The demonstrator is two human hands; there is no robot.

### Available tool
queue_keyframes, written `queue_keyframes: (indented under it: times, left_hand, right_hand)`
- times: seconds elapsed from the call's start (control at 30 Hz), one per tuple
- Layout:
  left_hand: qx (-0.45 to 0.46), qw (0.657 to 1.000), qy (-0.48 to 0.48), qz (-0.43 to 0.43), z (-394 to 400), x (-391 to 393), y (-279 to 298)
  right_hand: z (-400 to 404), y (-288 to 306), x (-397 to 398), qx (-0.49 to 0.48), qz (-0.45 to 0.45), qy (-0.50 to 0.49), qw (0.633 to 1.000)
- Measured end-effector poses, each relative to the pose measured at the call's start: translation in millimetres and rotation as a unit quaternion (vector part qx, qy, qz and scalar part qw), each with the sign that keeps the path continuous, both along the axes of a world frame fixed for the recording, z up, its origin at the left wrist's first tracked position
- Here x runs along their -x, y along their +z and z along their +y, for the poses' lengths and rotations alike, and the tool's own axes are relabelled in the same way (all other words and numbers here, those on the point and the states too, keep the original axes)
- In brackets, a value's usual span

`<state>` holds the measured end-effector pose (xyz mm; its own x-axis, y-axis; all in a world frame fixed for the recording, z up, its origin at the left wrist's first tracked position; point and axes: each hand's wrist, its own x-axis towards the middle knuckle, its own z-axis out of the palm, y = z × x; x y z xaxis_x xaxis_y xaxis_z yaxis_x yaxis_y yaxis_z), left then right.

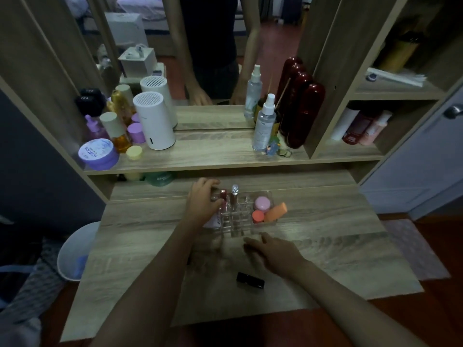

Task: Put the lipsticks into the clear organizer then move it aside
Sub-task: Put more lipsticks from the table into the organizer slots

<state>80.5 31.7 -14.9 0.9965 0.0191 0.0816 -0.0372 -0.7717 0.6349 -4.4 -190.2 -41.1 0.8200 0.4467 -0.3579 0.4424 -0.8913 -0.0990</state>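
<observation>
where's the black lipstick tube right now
The black lipstick tube lies on its side on the wooden table, nearer the camera than the clear organizer, just below the right hand.

Dim, soft-focus view with dark corners and wide-angle bending at edges.

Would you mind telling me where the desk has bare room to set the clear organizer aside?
The desk is bare right of the clear organizer, out to its right edge, and left of the left hand. The near strip holds only the black lipstick beside the right hand. The upper shelf is crowded at both ends, bare mid-span.
</observation>
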Motion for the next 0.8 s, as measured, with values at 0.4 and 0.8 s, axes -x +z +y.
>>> queue_keyframes:
  times: [0.4,0.8]
  left_hand:
    - [0.002,0.998,0.062,-0.013,31.8,25.5,0.7]
    - [0.088,0.986,0.085,0.115,68.2,77.8,-28.2]
  right_hand:
    - [8.2,6.3,-6.6,-0.121,0.058,-0.07,0.989]
    - [31.5,69.3,-89.5,-0.301,-0.016,-0.223,0.927]
